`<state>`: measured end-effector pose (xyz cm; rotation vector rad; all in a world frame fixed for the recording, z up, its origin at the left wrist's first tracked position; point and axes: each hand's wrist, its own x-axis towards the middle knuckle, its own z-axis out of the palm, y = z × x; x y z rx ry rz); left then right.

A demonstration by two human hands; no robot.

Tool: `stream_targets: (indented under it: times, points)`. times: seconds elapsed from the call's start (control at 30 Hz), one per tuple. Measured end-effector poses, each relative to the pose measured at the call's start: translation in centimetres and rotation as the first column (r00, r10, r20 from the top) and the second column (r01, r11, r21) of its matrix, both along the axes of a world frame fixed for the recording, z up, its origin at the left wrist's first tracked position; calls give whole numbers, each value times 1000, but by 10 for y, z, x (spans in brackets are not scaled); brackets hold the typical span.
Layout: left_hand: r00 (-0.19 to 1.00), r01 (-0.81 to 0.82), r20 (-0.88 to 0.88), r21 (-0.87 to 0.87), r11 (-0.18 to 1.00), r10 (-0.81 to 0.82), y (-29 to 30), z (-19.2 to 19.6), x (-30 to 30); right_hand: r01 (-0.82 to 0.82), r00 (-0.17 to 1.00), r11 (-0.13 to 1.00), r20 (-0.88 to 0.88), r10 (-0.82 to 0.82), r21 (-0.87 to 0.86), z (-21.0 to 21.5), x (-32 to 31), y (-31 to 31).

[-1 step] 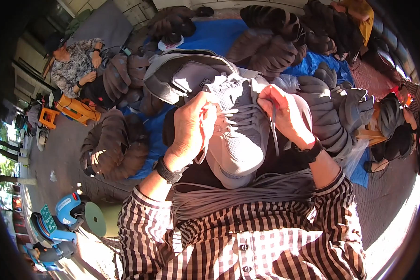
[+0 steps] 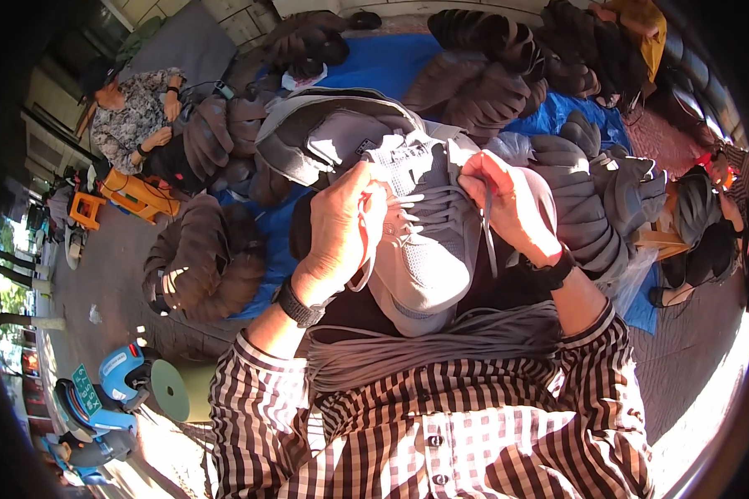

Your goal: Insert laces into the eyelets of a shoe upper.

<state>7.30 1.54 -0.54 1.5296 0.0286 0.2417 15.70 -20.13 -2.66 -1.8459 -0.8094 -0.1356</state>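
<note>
A light grey shoe upper (image 2: 429,270) rests on my lap, its toe pointing toward me. Grey lace rows cross its middle, and its tongue and side flaps stand up at the far end. On the shoe's left side, my left hand (image 2: 345,220) is closed in a pinch on a lace, whose loose part hangs below the fingers. My right hand (image 2: 512,204) pinches at the right eyelet edge, with a lace end (image 2: 490,241) dangling beneath it. Beyond the shoe lie more nested grey uppers (image 2: 300,137). A thick bundle of grey laces (image 2: 433,353) lies across my lap.
Stacks of dark uppers (image 2: 204,258) and grey uppers (image 2: 582,200) surround me on a blue sheet (image 2: 374,62). A person (image 2: 133,116) sits at the far left near an orange stool (image 2: 137,195); others work at right. A blue scooter (image 2: 125,374) stands lower left.
</note>
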Motion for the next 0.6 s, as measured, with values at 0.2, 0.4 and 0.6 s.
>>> stream_targets:
  times: [0.2, 0.4, 0.6]
  points:
    - [992, -29, 125, 319, 947, -11, -4, 5, 3, 33, 996, 999, 83, -31, -22, 8, -4, 4]
    - [898, -291, 430, 734, 613, -89, 3, -5, 13, 28, 989, 999, 145, -22, -38, 10, -3, 0]
    - [957, -78, 245, 735, 673, -158, 21, 6, -6, -32, 997, 975, 59, 46, -221, 9, 13, -24]
